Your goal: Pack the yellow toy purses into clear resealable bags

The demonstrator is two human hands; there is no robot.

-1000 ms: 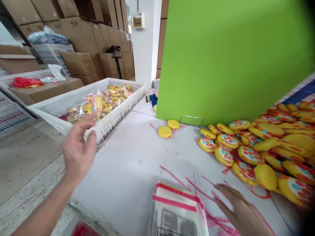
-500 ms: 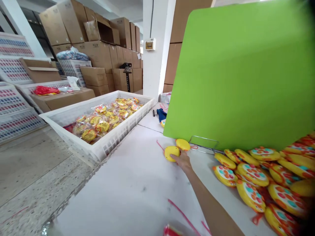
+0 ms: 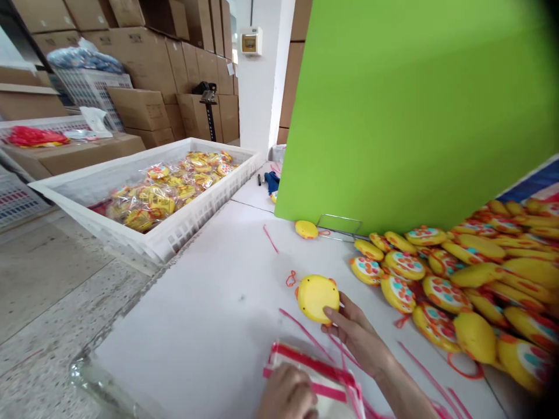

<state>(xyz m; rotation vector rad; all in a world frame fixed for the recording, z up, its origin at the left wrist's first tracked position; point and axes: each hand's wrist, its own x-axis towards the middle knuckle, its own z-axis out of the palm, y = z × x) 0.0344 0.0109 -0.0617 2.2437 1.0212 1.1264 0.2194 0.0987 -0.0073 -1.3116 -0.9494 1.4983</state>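
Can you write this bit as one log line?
right hand: holds yellow toy | left hand: at bags | crate: bagged toys | right side: toy pile

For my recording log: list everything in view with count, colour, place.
Held toy: one, yellow, in right hand
Loose toy: one, yellow, by wire stand
Toy pile: many, yellow with coloured dots, table's right
Plastic bags: count unclear, red-striped, under left hand
Strips: several, pink, on table
Table: one, white, foreground
Crate: one, white, left
Bagged toys: many, yellow, in crate
Board: one, green, upright behind
Wire stand: one, silver, board's foot
Pillar: one, white, back
Cardboard boxes: many, brown, back left
Left hand: one, bare, at bags
Right hand: one, bare, gripping toy
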